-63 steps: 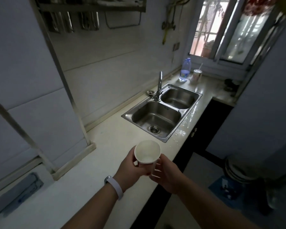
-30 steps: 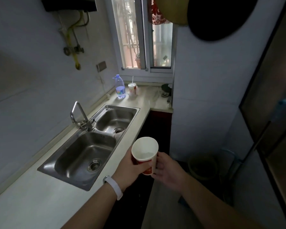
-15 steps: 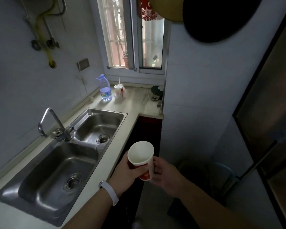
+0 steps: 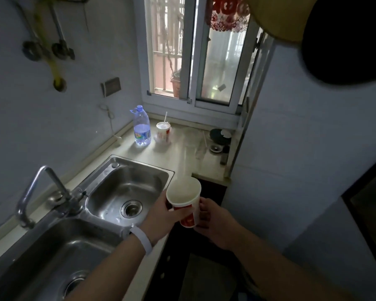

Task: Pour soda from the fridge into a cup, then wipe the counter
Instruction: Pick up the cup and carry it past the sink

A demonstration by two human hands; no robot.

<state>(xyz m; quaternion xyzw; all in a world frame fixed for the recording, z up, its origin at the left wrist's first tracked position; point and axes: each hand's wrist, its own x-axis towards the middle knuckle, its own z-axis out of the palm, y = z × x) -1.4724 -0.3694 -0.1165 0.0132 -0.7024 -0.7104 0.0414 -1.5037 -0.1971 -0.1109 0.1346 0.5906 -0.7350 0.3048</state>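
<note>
Dim kitchen surface is carrying a double sink; left hand and right hand are wrapping their fingers around an apparently empty paper cup beyond its edge. Fetching soda, pouring and wiping are probably all remaining.

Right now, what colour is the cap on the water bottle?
Blue, on the water bottle; head view.

Counter: bottle, lidded cup.

red-and-white paper cup, tilted (seemingly empty), held aloft
</note>
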